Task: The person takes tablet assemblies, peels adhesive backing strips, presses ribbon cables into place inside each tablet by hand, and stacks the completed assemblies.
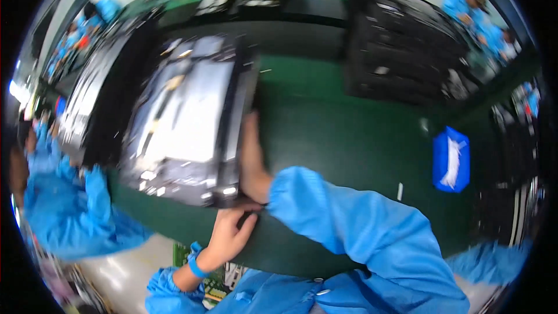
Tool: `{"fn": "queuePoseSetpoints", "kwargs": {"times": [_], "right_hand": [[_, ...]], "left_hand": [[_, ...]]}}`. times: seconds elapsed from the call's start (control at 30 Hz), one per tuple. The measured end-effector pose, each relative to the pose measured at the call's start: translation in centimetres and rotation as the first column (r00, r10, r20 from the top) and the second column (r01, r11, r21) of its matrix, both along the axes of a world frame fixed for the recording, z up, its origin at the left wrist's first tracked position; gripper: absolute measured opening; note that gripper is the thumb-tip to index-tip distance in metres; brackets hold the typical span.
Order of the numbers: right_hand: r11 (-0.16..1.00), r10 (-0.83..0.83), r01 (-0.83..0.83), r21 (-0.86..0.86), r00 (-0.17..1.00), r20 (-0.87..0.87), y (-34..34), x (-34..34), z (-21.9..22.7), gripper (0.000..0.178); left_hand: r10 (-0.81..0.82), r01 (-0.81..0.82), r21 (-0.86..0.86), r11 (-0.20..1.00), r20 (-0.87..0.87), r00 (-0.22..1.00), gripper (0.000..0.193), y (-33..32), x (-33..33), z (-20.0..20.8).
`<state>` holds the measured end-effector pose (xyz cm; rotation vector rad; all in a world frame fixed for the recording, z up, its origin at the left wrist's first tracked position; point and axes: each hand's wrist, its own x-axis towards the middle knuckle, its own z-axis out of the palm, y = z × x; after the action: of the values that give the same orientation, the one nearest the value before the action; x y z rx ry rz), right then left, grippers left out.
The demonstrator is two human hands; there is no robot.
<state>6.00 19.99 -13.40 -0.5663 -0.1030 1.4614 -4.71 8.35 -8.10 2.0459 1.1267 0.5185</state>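
Note:
A black tray with a shiny, bright sheet and dark strips in it sits left of centre, blurred by motion. My right hand grips the tray's right side, its fingers running up along the wall and partly hidden. At the tray's near right corner, my left hand holds the edge. Its thumb shows, while the fingertips are lost under the tray. A blue band circles my left wrist. Below that wrist, part of a green circuit board shows.
Dark green worktable lies right of the tray. Stacked black trays stand far right, near a blue bin holding something white. A white strip lies on the table. Another person in blue sits at left beside more trays.

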Motion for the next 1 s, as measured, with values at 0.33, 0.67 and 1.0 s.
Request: {"fn": "queuePoseSetpoints", "kwargs": {"times": [0.33, 0.67, 1.0], "right_hand": [[0.948, -0.307, 0.175, 0.265, 0.716, 0.627, -6.0, 13.0, 2.4, 0.04], [0.647, -0.607, 0.742, 0.177, 0.361, 0.708, -6.4, 42.2, 0.4, 0.044], [0.932, -0.313, 0.352, 0.083, 0.669, 0.674, -2.8, 45.4, -0.6, 0.069]], "left_hand": [[0.029, 0.172, -0.265, 0.949, 0.614, 0.788, 0.017, 0.4, 12.7, 4.2], [0.614, -0.071, -0.657, 0.75, 0.652, 0.445, 0.046, 10.0, 26.7, 1.4], [0.43, 0.131, -0.611, 0.781, 0.678, 0.597, 0.05, 20.7, 29.2, -2.2]]}}
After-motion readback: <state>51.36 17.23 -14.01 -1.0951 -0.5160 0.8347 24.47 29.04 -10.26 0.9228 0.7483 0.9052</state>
